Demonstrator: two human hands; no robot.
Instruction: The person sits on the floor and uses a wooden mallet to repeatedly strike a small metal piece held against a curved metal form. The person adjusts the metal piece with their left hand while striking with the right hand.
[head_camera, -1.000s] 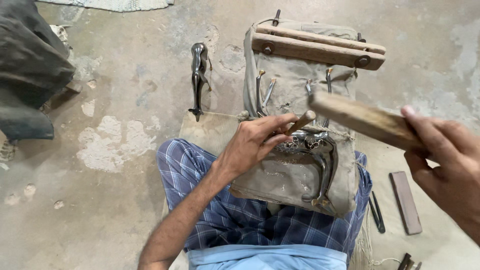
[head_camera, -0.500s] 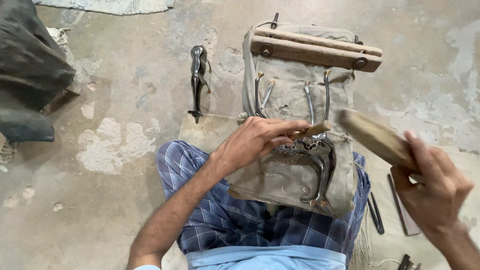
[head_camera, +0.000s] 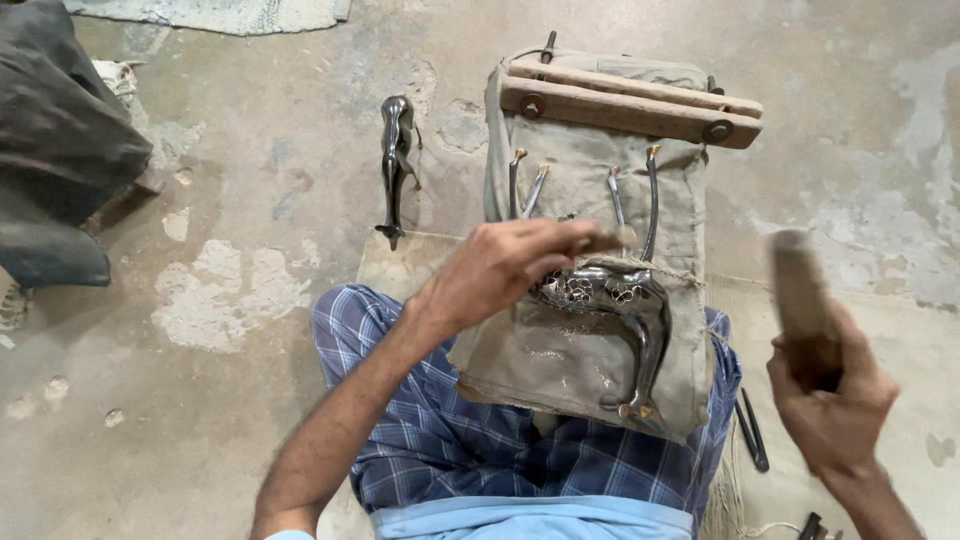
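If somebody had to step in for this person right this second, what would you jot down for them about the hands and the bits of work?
Left hand: pinching a small punch-like tool, its tip set on the metal animal figure.
Right hand: gripping a wooden mallet, raised to the right, clear of the tool.
The figure lies on a canvas-covered board propped on the lap, with a wooden clamp at its top.
A second, dark figure lies on the concrete floor to the left.
Done: part of the figure's body shows a punched pattern.
Left: the legs look plain; how much more is meant, I cannot tell.
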